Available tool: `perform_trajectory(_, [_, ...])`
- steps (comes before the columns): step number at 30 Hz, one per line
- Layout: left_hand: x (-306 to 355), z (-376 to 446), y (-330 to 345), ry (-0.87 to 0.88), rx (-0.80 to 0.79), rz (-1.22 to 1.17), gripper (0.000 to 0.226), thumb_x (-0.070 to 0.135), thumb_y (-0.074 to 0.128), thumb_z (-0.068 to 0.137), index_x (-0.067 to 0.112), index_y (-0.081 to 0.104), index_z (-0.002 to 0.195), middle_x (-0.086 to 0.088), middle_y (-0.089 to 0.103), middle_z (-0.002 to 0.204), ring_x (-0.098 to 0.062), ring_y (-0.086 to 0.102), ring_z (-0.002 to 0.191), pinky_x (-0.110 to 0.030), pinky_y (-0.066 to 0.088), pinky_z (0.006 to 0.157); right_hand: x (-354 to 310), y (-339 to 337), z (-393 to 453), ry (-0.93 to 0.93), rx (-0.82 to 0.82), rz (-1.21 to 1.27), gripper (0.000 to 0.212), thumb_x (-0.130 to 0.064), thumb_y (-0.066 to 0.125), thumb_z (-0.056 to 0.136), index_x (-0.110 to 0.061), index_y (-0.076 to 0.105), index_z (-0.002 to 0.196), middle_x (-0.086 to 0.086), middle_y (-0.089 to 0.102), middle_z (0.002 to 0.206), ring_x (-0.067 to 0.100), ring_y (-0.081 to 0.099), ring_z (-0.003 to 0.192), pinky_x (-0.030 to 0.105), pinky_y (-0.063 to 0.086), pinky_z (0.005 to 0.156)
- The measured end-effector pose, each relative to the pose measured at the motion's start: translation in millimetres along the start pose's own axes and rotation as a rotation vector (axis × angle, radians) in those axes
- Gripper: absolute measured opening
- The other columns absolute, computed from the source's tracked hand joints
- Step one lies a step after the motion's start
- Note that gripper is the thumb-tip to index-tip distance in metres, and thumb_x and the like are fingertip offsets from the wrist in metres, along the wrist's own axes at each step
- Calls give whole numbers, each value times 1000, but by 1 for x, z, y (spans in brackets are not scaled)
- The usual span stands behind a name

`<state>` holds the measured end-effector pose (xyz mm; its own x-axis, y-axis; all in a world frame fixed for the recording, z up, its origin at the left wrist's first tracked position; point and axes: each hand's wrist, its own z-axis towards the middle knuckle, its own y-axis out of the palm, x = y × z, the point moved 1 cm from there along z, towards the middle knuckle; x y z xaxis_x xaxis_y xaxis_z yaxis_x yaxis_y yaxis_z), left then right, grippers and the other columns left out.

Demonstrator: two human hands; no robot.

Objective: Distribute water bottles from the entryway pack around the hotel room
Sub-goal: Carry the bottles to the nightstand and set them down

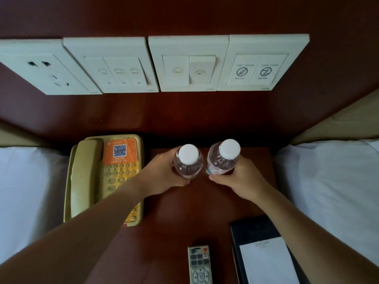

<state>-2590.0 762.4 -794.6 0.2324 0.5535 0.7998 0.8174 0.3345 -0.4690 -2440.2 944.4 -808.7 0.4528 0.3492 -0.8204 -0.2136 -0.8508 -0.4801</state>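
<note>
Two clear water bottles with white caps stand upright side by side at the back of a dark red-brown nightstand (184,212). My left hand (162,175) is wrapped around the left bottle (188,160). My right hand (238,177) grips the right bottle (222,158), which has a pale label low on its side. The bottles are a small gap apart. Both bottle bases are hidden by my fingers, so I cannot tell whether they rest on the wood.
A beige telephone (102,177) with an orange keypad sits left of the bottles. A remote control (200,265) and a dark notepad holder (264,255) lie near the front. White bedding flanks both sides. A switch and socket panel (153,64) lines the wall behind.
</note>
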Motion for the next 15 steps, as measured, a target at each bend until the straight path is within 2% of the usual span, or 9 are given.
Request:
perform_trajectory(3, [-1, 14, 0, -6, -8, -33, 68, -7, 82, 65, 33, 56, 113, 29, 64, 92, 24, 59, 88, 2, 41, 74, -6, 0, 12, -2, 2, -9, 69, -21, 88, 69, -26, 55, 130, -24, 62, 112, 6, 59, 116, 33, 46, 103])
perform_trajectory(5, [-1, 20, 0, -7, -16, -18, 65, -3, 83, 64, 30, 58, 114, 25, 65, 95, 18, 61, 91, -1, 42, 77, -7, 0, 20, 4, -17, -36, 72, -32, 88, 64, -30, 55, 128, -17, 64, 119, 9, 59, 119, 41, 46, 105])
perform_trajectory(7, [-4, 25, 1, -23, -20, 7, 65, 3, 83, 63, 33, 57, 114, 22, 66, 96, 2, 63, 98, -15, 47, 86, -4, 0, 26, 11, -37, -55, 81, -48, 83, 55, -34, 54, 130, -14, 64, 124, 12, 57, 122, 46, 46, 105])
perform_trajectory(10, [-7, 30, 2, -38, 7, 58, 67, 21, 81, 55, 46, 53, 110, 20, 66, 97, -23, 58, 108, -43, 51, 96, 2, 1, 31, 6, -44, -85, 85, -56, 81, 51, -39, 53, 130, -15, 63, 126, 16, 54, 125, 48, 45, 105])
perform_trajectory(12, [-7, 31, 3, -42, 18, 72, 61, 27, 79, 51, 48, 55, 103, 20, 66, 93, -26, 59, 106, -50, 52, 94, 3, 3, 31, -8, -23, -95, 86, -57, 81, 51, -39, 52, 130, -15, 63, 126, 17, 54, 125, 48, 46, 104])
perform_trajectory(15, [-5, 34, 2, -65, 40, 59, 57, 29, 78, 48, 48, 57, 98, 15, 68, 94, -25, 60, 105, -50, 53, 91, 4, 5, 31, -15, 13, -86, 85, -56, 81, 52, -38, 53, 130, -15, 64, 125, 17, 55, 123, 48, 46, 103])
